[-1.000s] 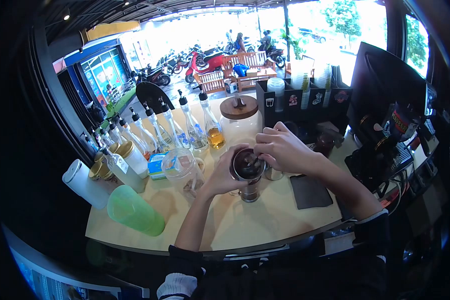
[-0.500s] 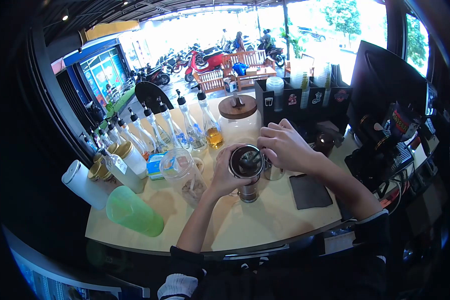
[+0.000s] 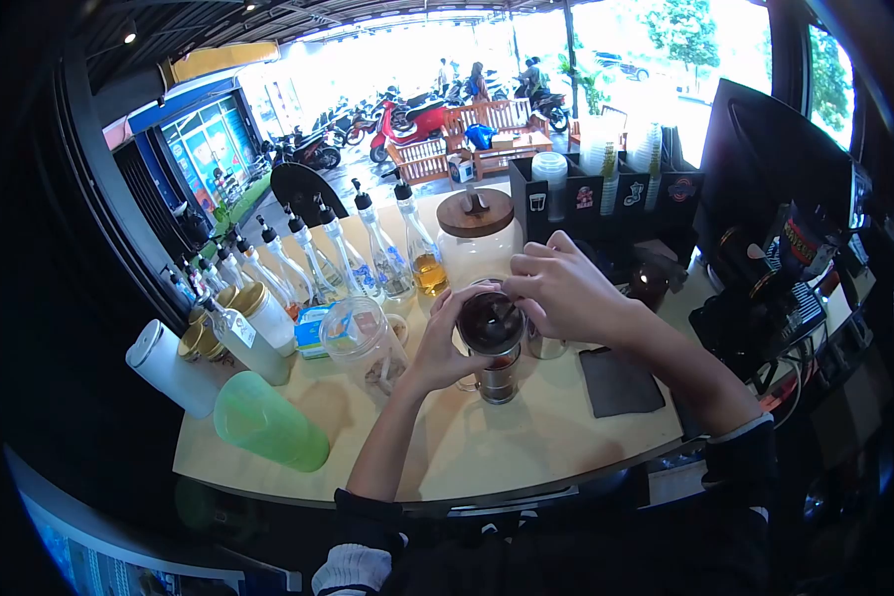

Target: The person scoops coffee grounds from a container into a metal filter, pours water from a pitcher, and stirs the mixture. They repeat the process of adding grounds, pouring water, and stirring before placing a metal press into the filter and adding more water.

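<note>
My left hand (image 3: 445, 343) is wrapped around a round container (image 3: 489, 320) with a dark inside, its mouth tilted toward me. It is held over a metal cylinder (image 3: 500, 383) that stands on the counter. My right hand (image 3: 571, 295) comes in from the right, its fingers pinched at the container's rim on a spoon that reaches inside; the spoon shows only faintly against the dark interior. Left of my left hand stands a clear plastic jar (image 3: 358, 338). Behind the container is a white jar with a wooden lid (image 3: 475, 212).
Pump bottles (image 3: 392, 268) line the back left. A green pitcher (image 3: 270, 422) stands at the front left, near a white canister (image 3: 169, 366). A dark folded cloth (image 3: 621, 382) lies to the right. A black cup organizer (image 3: 606, 199) and a monitor (image 3: 775, 159) stand at the back right.
The spoon, plainer inside the container before, now shows less. My right hand has shifted slightly left against the container. My left hand keeps its hold.
</note>
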Available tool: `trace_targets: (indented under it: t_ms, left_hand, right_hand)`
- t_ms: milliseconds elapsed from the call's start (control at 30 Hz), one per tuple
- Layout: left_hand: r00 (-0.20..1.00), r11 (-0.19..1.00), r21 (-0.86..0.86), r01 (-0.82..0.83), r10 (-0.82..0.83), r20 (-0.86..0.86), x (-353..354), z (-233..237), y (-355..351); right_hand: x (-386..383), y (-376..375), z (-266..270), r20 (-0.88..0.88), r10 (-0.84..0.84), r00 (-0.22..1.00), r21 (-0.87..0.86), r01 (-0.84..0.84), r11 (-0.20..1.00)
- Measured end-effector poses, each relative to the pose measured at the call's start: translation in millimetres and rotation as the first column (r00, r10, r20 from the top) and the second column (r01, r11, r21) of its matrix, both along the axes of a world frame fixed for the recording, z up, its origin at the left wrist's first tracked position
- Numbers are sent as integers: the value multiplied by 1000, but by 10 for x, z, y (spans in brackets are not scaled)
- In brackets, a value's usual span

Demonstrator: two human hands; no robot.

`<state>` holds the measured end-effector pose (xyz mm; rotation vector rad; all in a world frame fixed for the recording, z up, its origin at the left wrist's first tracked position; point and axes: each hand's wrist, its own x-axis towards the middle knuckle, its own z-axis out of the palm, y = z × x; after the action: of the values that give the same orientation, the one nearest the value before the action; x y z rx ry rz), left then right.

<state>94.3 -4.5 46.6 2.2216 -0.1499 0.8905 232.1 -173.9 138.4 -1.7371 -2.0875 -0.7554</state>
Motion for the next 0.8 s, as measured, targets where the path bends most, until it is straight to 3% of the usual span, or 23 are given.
trace_targets:
  t_ms: [167,233,333,633,800]
  left_hand:
    - [1000,999,26,-22,22,-14,-15,12,17]
    - [1000,998,58,4,-4,-12,-22,28,23]
    - [1000,991,132,-16,18,-10,-43,71,37]
    - [1000,998,54,19,-18,-17,-25,65,48]
    - [999,999,48,-12,14,-40,-4,-14,59]
  right_hand:
    - [-38,21,15,-2,17,1000,20,-17,1000]
    - [-36,-1,86,26,-8,1000,-97,11,995]
    - [11,19,110,76,10,997,-23,-8,1000]
    - [37,44,185,76,102,992,-152,-90,984]
    - [-3,87,68,57,73,996,-59,-70,996]
